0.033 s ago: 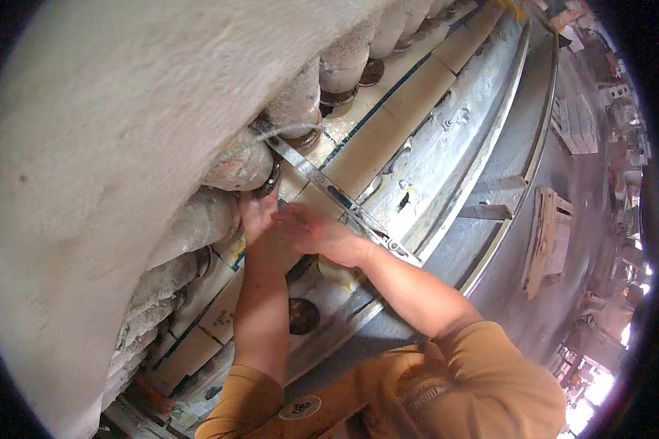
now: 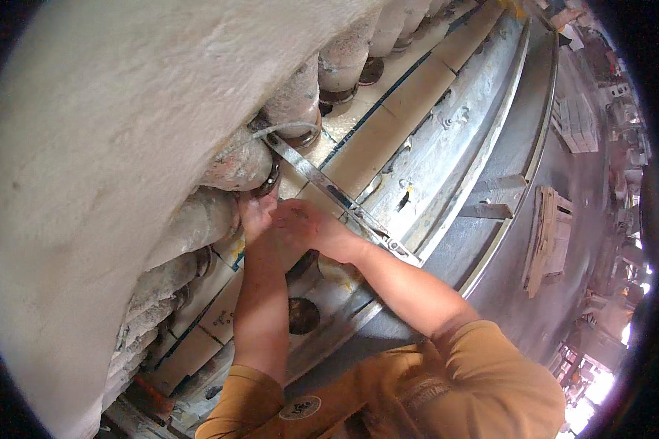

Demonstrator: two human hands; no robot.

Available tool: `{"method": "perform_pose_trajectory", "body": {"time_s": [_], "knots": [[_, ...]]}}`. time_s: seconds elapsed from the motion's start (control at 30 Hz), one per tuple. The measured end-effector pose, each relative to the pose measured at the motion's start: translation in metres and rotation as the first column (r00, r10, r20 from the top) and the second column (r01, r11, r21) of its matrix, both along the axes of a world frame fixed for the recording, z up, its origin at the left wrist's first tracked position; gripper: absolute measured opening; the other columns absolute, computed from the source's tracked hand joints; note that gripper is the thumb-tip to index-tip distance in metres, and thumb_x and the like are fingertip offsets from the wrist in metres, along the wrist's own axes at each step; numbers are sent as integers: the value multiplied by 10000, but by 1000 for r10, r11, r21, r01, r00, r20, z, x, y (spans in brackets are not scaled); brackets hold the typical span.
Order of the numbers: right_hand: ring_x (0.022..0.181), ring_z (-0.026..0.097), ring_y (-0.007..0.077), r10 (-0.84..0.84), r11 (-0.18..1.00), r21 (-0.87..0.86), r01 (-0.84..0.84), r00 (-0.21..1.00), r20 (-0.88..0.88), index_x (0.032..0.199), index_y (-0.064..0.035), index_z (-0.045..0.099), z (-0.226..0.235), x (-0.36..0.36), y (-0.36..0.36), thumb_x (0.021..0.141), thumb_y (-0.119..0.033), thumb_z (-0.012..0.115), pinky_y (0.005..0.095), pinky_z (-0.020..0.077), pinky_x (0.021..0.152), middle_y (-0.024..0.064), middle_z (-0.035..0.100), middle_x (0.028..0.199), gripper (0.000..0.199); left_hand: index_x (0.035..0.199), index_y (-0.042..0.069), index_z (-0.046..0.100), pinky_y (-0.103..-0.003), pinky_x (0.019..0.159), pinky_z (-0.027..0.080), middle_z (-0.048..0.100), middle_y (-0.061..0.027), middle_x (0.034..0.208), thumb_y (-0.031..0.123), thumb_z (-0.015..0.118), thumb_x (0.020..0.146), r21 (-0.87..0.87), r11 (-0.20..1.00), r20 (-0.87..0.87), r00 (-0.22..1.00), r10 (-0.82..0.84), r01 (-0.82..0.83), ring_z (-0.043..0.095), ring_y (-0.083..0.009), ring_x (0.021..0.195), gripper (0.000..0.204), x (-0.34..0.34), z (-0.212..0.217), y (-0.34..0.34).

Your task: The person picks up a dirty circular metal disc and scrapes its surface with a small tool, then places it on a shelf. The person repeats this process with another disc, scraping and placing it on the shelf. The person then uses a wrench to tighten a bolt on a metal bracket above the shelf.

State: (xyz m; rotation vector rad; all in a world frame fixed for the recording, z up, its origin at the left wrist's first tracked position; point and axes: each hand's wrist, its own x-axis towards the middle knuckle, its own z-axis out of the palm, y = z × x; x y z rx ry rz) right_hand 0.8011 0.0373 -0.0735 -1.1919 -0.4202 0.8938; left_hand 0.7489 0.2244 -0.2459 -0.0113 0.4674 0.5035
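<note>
My left hand [image 2: 255,214] reaches up under the rim of a rounded, crusted pale form [image 2: 236,167], close to the dark ring [image 2: 268,181] at its lower end. Most of its fingers are hidden there. Right beside it, my right hand [image 2: 297,225] is curled with its back showing. Its fingertips, and anything they hold, are out of sight. A flat slotted metal bar [image 2: 313,175] runs diagonally from between the forms, past my right hand, to the metal ledge. A pale curved strip or wire [image 2: 289,126] arches over the bar's upper end.
A large pale curved wall [image 2: 102,168] fills the left side, with several rounded forms along its edge. Beige tiles [image 2: 414,95] and a worn grey metal ledge [image 2: 454,132] run alongside. Below the hands is a dark round opening [image 2: 304,316]. Wooden pallets [image 2: 553,238] lie at right.
My right hand has shifted very slightly down and left. My left hand and the metal bar stay in place.
</note>
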Motion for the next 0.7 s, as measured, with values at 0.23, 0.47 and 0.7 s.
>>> {"method": "perform_pose_trajectory", "body": {"time_s": [0.23, 0.47, 0.7], "knots": [[556, 503, 110, -113, 912, -380, 156, 985, 134, 1081, -50, 578, -51, 9, 5, 986, -234, 440, 261, 449, 534, -8, 517, 630, 249, 1319, 34, 456, -544, 1045, 397, 488, -135, 1356, 201, 642, 860, 224, 974, -85, 996, 10, 9, 476, -319, 1242, 523, 14, 49, -20], [479, 409, 61, -344, 904, -71, 422, 620, -705, 811, -160, 507, -58, 39, 31, 1000, -379, 448, 206, 347, 403, -34, 448, 581, 296, 1268, 75, 516, -504, 963, 464, 558, -108, 1285, 207, 654, 843, 181, 981, -60, 995, 80, -68, 552, -315, 1149, 465, 12, 42, -16], [488, 395, 34, -413, 882, 18, 470, 792, -449, 845, -167, 495, -92, 45, 57, 993, -365, 476, 184, 320, 429, -63, 451, 616, 248, 1243, 79, 543, -500, 959, 455, 572, -96, 1272, 213, 634, 857, 108, 991, -53, 994, 91, -85, 552, -306, 1147, 419, 17, 39, -14]]}}
